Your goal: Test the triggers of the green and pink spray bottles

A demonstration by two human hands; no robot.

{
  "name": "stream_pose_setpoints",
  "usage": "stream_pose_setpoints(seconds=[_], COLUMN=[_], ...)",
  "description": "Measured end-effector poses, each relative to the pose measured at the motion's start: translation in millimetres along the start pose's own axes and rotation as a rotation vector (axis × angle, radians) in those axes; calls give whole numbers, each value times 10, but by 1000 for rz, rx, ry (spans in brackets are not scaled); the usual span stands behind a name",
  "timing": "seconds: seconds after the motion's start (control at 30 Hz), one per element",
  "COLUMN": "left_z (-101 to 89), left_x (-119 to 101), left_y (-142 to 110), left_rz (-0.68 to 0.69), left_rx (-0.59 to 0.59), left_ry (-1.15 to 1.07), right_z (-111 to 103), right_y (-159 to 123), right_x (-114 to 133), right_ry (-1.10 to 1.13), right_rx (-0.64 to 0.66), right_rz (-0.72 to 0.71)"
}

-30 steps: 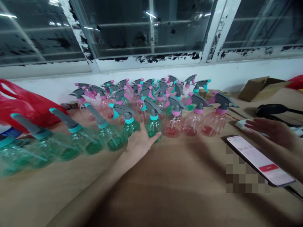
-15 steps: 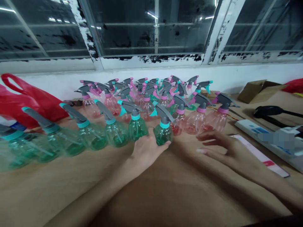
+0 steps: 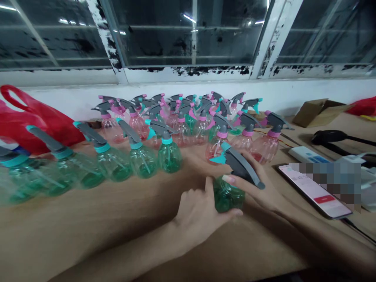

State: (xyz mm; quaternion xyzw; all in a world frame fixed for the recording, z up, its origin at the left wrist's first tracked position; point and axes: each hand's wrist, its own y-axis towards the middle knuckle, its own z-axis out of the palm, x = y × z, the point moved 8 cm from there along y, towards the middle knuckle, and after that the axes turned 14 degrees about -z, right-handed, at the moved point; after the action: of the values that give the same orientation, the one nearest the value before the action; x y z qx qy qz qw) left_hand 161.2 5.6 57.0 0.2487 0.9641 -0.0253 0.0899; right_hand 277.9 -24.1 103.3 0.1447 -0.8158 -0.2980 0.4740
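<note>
A green spray bottle (image 3: 226,197) with a grey and turquoise trigger head is held between my hands, tilted a little. My left hand (image 3: 198,209) grips its clear green body from the left, the thumb across the front. My right hand (image 3: 261,184) wraps around the neck and spray head from the right, thumb in front; its other fingers are partly hidden behind the head. Just left of it stands another green spray bottle (image 3: 169,156), at the end of a row of similar ones. Behind, a pink spray bottle (image 3: 214,149) stands close to the held bottle's nozzle.
Many more pink and green bottles crowd toward the wall. A red plastic bag (image 3: 44,129) lies at the left. On the right are a phone (image 3: 317,192) with a cable, a white power strip (image 3: 308,154), a black cabled object (image 3: 329,137) and an open cardboard box (image 3: 320,113).
The green spray bottle has come out of the row toward me and to the right, in my left hand. My right hand has closed around its neck and head.
</note>
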Motion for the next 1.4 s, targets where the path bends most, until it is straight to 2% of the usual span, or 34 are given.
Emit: stream_pose_setpoints(seconds=[0.23, 0.5, 0.6, 0.73, 0.9, 1.1, 1.4], left_z=[79, 127, 172, 249, 253, 369, 480], left_x=[-167, -219, -169, -12, 205, 254, 263], left_y=[38, 118, 134, 164, 227, 302, 309], left_rz=[64, 129, 156, 253, 375, 393, 405], left_rx=[-28, -99, -120, -113, -212, -142, -89], left_ry=[-6, -8, -45, -155, -149, -103, -9], right_z=[-50, -93, -86, -73, -166, -177, -162], right_y=[-55, -10, 52, 116, 194, 294, 344], right_x=[-156, -193, -138, -186, -322, -434, -537], right_ry=[14, 62, 105, 179, 72, 216, 234], right_rx=[-23, -14, -14, -18, -24, -33, -3], right_rz=[138, 94, 34, 32, 14, 6, 40])
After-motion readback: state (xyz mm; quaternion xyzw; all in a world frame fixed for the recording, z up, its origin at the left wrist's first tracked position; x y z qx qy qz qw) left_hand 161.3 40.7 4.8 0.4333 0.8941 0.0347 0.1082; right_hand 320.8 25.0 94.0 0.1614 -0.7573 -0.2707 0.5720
